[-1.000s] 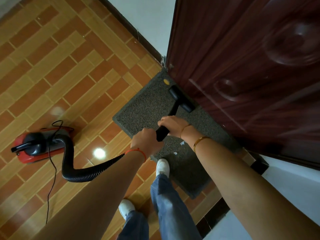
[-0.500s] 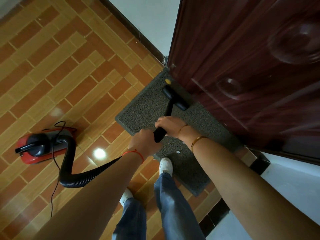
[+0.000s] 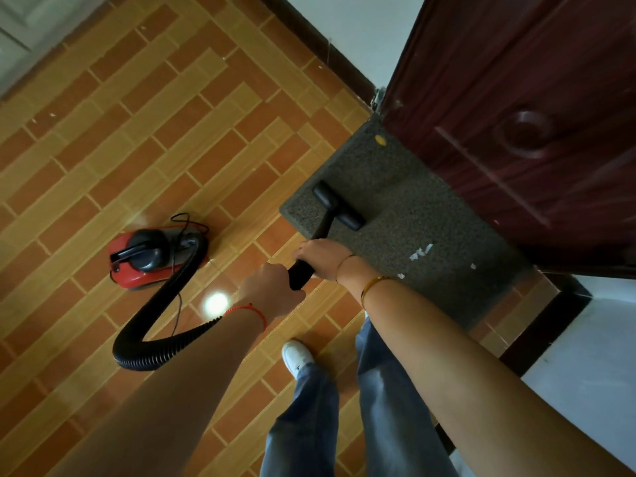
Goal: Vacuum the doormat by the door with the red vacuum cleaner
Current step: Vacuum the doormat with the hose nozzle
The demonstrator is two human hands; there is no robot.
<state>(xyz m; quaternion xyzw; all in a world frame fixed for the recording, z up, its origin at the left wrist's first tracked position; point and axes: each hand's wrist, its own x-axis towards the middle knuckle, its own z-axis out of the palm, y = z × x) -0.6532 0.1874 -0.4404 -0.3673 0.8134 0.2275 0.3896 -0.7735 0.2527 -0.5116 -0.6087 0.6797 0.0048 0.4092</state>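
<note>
A dark grey doormat [image 3: 406, 201] lies on the tiled floor against the dark red door [image 3: 516, 115]. The black nozzle [image 3: 339, 210] of the vacuum rests on the mat near its left edge. My left hand [image 3: 272, 290] and my right hand [image 3: 321, 256] both grip the black wand [image 3: 303, 270], left behind right. A ribbed black hose [image 3: 155, 339] loops back to the red vacuum cleaner [image 3: 151, 256] standing on the floor to the left. White scraps [image 3: 421, 252] and a yellow speck [image 3: 380, 140] lie on the mat.
Orange and tan floor tiles [image 3: 137, 149] stretch to the left. A thin black cord [image 3: 187, 220] trails by the vacuum body. My white shoe [image 3: 296, 356] and jeans legs stand just short of the mat. White walls [image 3: 585, 356] with dark skirting flank the door.
The nozzle has been pulled back from the door side of the mat toward its left edge. My hands and the view shifted back; the vacuum body now appears closer.
</note>
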